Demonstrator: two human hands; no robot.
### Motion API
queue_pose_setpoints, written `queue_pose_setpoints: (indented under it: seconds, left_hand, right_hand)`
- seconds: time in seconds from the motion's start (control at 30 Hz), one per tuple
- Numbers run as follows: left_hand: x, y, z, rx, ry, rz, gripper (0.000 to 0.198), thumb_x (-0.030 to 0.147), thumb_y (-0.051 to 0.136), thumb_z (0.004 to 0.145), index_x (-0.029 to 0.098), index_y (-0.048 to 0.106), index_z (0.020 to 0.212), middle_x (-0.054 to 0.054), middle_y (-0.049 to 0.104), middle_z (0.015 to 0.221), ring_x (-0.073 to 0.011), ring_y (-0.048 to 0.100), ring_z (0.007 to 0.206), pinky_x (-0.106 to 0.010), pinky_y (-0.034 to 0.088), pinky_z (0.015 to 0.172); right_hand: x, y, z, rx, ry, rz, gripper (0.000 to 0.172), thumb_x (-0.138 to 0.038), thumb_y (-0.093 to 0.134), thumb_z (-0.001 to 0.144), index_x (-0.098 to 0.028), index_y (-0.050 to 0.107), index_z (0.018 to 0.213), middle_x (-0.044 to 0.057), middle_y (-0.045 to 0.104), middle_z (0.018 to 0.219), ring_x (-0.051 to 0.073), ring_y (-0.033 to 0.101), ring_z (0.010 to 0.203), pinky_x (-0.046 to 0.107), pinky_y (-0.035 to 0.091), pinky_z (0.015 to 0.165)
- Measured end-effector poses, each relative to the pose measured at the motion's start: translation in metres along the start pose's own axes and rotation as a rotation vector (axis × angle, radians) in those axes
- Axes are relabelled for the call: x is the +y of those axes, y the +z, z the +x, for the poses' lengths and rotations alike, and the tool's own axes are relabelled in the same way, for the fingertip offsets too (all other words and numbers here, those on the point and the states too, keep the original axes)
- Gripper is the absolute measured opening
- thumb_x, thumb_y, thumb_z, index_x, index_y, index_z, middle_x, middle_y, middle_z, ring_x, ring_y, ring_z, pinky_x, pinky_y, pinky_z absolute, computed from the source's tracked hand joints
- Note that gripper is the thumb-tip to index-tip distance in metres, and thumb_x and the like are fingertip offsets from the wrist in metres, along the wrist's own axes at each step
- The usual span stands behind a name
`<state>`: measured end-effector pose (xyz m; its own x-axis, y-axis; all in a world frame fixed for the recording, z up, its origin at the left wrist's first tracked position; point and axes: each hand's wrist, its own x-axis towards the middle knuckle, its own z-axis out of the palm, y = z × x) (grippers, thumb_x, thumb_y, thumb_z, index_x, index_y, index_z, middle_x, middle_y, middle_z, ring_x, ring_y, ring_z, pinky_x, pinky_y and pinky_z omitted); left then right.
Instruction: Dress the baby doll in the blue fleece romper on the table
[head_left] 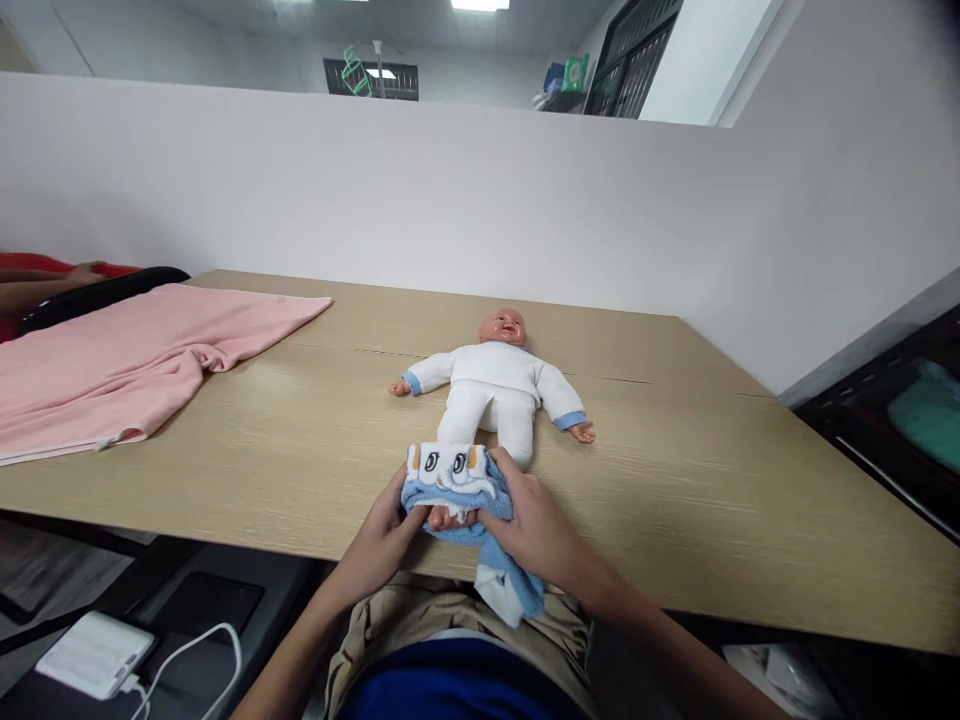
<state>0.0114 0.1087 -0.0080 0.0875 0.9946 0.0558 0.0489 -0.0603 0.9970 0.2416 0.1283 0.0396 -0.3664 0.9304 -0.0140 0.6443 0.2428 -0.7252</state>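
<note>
A baby doll [496, 388] in a white suit with blue cuffs lies on its back in the middle of a wooden table [675, 480], head away from me. A small blue and white sock with cartoon eyes [454, 477] is bunched over the doll's left-side foot at the near edge. My left hand [384, 540] grips the sock's left side. My right hand [534, 528] grips its right side, fingers closed on the cloth. A bare doll foot [442, 518] shows between my thumbs.
A pink cloth [127, 355] lies spread on the table's left end. Another person's arm [45, 280] rests behind it. A white power bank with a cable [94, 652] sits below the table at left. A dark crate [900, 420] stands at right.
</note>
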Motion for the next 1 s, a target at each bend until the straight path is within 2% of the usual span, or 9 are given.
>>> queue_pose_setpoints:
  seconds: [0.2, 0.3, 0.43, 0.53, 0.6, 0.67, 0.77, 0.87, 1.0]
  left_hand:
    - [0.01, -0.008, 0.022, -0.133, 0.036, -0.033, 0.045, 0.04, 0.073, 0.098, 0.019, 0.06, 0.135, -0.013, 0.069, 0.141, -0.0302, 0.062, 0.132, -0.039, 0.046, 0.115]
    - [0.015, -0.014, 0.036, -0.211, -0.023, -0.117, 0.041, 0.041, 0.075, 0.097, 0.018, 0.069, 0.129, -0.013, 0.072, 0.141, -0.032, 0.063, 0.133, -0.039, 0.048, 0.113]
    - [0.026, -0.03, 0.063, -0.385, -0.116, -0.141, 0.036, 0.044, 0.081, 0.092, 0.014, 0.078, 0.113, -0.013, 0.081, 0.119, -0.0304, 0.072, 0.115, -0.038, 0.053, 0.104]
    - [0.037, -0.042, 0.082, -0.468, -0.106, -0.063, 0.038, 0.038, 0.088, 0.084, 0.015, 0.079, 0.113, -0.011, 0.082, 0.117, -0.0296, 0.073, 0.111, -0.04, 0.053, 0.106]
    - [0.042, -0.048, 0.087, -0.508, -0.102, -0.041, 0.048, 0.035, 0.091, 0.079, 0.018, 0.077, 0.122, -0.01, 0.08, 0.124, -0.0304, 0.072, 0.116, -0.042, 0.052, 0.109]
    - [0.044, -0.053, 0.087, -0.53, -0.098, -0.019, 0.057, 0.034, 0.092, 0.077, 0.019, 0.072, 0.128, -0.01, 0.078, 0.129, -0.0308, 0.07, 0.121, -0.043, 0.052, 0.109]
    - [0.044, -0.06, 0.082, -0.513, -0.087, 0.063, 0.052, 0.037, 0.091, 0.08, 0.017, 0.069, 0.124, -0.008, 0.075, 0.123, -0.0288, 0.069, 0.117, -0.039, 0.053, 0.103]
    - [0.044, -0.07, 0.08, -0.561, -0.056, 0.158, 0.053, 0.04, 0.089, 0.084, 0.018, 0.068, 0.127, -0.009, 0.073, 0.125, -0.0298, 0.066, 0.119, -0.039, 0.052, 0.102]
    - [0.053, -0.085, 0.088, -0.667, 0.023, 0.311, 0.065, 0.043, 0.092, 0.082, 0.022, 0.067, 0.138, -0.011, 0.069, 0.14, -0.0332, 0.062, 0.131, -0.043, 0.048, 0.113]
  right_hand:
    - [0.01, -0.008, 0.013, 0.053, -0.245, 0.103, 0.042, -0.015, 0.061, 0.095, -0.019, 0.064, 0.137, 0.014, 0.069, 0.139, 0.03, 0.065, 0.128, 0.046, 0.05, 0.112]
    - [0.015, -0.017, 0.027, -0.022, -0.257, 0.25, 0.039, -0.028, 0.07, 0.098, -0.018, 0.068, 0.136, 0.013, 0.075, 0.133, 0.03, 0.069, 0.123, 0.047, 0.053, 0.11]
    - [0.017, -0.028, 0.044, -0.242, -0.15, 0.428, 0.058, -0.053, 0.086, 0.089, -0.017, 0.072, 0.132, 0.012, 0.079, 0.132, 0.032, 0.073, 0.12, 0.046, 0.057, 0.104]
    - [0.013, -0.034, 0.042, -0.203, -0.163, 0.447, 0.071, -0.055, 0.085, 0.09, -0.021, 0.062, 0.148, 0.011, 0.072, 0.146, 0.031, 0.067, 0.133, 0.045, 0.053, 0.114]
    - [0.013, -0.039, 0.033, -0.101, -0.178, 0.366, 0.065, -0.055, 0.082, 0.093, -0.022, 0.062, 0.145, 0.01, 0.074, 0.135, 0.029, 0.07, 0.121, 0.042, 0.056, 0.106]
    - [0.019, -0.042, 0.021, -0.047, -0.163, 0.289, 0.049, -0.057, 0.076, 0.098, -0.02, 0.067, 0.129, 0.006, 0.075, 0.109, 0.023, 0.069, 0.096, 0.036, 0.057, 0.088]
    - [0.037, -0.045, 0.006, -0.096, -0.154, 0.379, 0.037, -0.057, 0.066, 0.105, -0.021, 0.067, 0.109, 0.0, 0.066, 0.093, 0.019, 0.061, 0.084, 0.032, 0.051, 0.08]
    - [0.05, -0.044, -0.002, -0.085, -0.152, 0.584, 0.035, -0.057, 0.062, 0.108, -0.022, 0.064, 0.107, 0.0, 0.065, 0.098, 0.02, 0.063, 0.096, 0.035, 0.052, 0.094]
    - [0.047, -0.037, -0.011, -0.134, -0.142, 0.659, 0.034, -0.054, 0.056, 0.111, -0.025, 0.062, 0.128, 0.006, 0.071, 0.128, 0.024, 0.064, 0.128, 0.042, 0.046, 0.116]
